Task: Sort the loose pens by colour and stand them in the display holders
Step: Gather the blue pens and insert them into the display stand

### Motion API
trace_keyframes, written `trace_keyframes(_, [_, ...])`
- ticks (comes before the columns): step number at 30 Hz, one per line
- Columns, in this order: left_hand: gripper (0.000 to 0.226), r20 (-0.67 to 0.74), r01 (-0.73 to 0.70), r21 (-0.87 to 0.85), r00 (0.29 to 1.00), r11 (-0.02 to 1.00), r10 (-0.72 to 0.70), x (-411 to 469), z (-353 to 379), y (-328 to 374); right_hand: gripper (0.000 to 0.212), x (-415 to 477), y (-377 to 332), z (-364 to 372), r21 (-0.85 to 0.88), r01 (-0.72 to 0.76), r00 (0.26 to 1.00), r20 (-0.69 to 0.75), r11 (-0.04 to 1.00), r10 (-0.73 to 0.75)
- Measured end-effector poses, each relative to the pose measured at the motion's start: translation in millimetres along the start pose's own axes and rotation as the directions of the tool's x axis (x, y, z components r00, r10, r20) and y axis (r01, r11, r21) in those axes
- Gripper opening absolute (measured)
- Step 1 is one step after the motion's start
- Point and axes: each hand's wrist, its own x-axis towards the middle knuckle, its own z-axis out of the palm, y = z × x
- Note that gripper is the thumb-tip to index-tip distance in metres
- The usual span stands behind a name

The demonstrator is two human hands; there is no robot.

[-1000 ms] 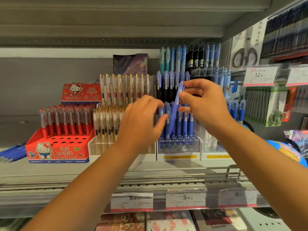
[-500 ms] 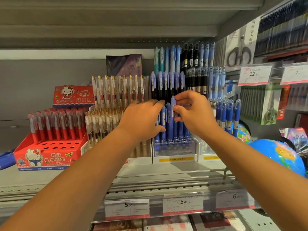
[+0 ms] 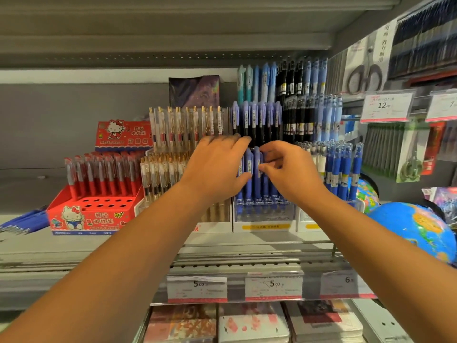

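- Centre of the frame: the right hand (image 3: 291, 172) pinches a blue plastic pen (image 3: 256, 158) between thumb and curled forefinger. The pen stands upright in the front row of the clear plastic display holder (image 3: 264, 215).
- Just left of it, the left hand (image 3: 217, 167) lies with its fingers (image 3: 230, 141) released and straight across the neighbouring blue pens (image 3: 248, 162), thumb touching them.

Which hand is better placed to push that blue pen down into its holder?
The right hand, probably: its thumb and fingers pinch the top of the blue pen standing in the clear holder. The left hand lies flat beside it, gripping nothing.
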Motion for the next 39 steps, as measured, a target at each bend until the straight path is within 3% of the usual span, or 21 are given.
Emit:
trace_keyframes(2, [0.053,-0.092,0.042,-0.143,0.994,0.989,-0.056,-13.5,-12.2,-0.8,0.037,-8.2,-7.0,-0.6,-0.076,0.088,0.993,-0.073,0.993,-0.094])
trace_keyframes(4, [0.037,-0.136,0.109,-0.267,0.98,0.958,-0.149,-32.6,-24.5,-7.3,0.03,-16.1,-20.5,2.1,0.011,0.138,0.987,-0.086,0.99,-0.137])
trace_keyframes(9, [0.009,-0.037,0.333,-0.459,0.919,0.824,-0.392,-96.3,-48.8,-51.8,0.014,-29.7,-75.5,35.7,0.364,0.038,0.976,0.188,0.931,-0.114])
trace_keyframes(13, [0.009,0.134,0.539,-0.451,0.829,0.711,-0.544,-151.5,-63.2,-109.2,0.01,-39.0,-121.8,82.1,0.446,-0.105,0.902,0.42,0.889,-0.104])
trace_keyframes(19, [0.008,0.229,0.659,-0.362,0.749,0.659,-0.622,-223.4,-82.3,-203.5,0.009,-39.2,-192.4,156.7,0.391,-0.101,0.858,0.5,0.915,-0.119])
trace_keyframes(23, [0.006,0.285,0.712,-0.293,0.702,0.638,-0.653,-248.9,-86.0,-266.9,0.012,-31.7,-240.0,206.1,0.345,-0.112,0.874,0.48,0.932,-0.073])
trace_keyframes(31, [0.02,0.565,0.758,-0.152,0.593,0.635,-0.573,-251.1,-48.1,-346.4,0.013,-10.2,-297.9,281.2,0.158,-0.103,0.882,0.471,0.982,0.017])
trace_keyframes(35, [0.031,0.715,0.774,-0.113,0.499,0.623,-0.49,-232.4,-21.1,-360.6,0.023,10.3,-310.4,305.0,-0.076,0.026,0.849,0.528,0.997,0.019])
trace_keyframes(39, [0.043,0.801,0.745,-0.008,0.403,0.667,-0.442,-217.8,-0.3,-369.9,0.01,31.0,-329.9,323.4,-0.387,0.232,0.771,0.633,0.892,0.073])
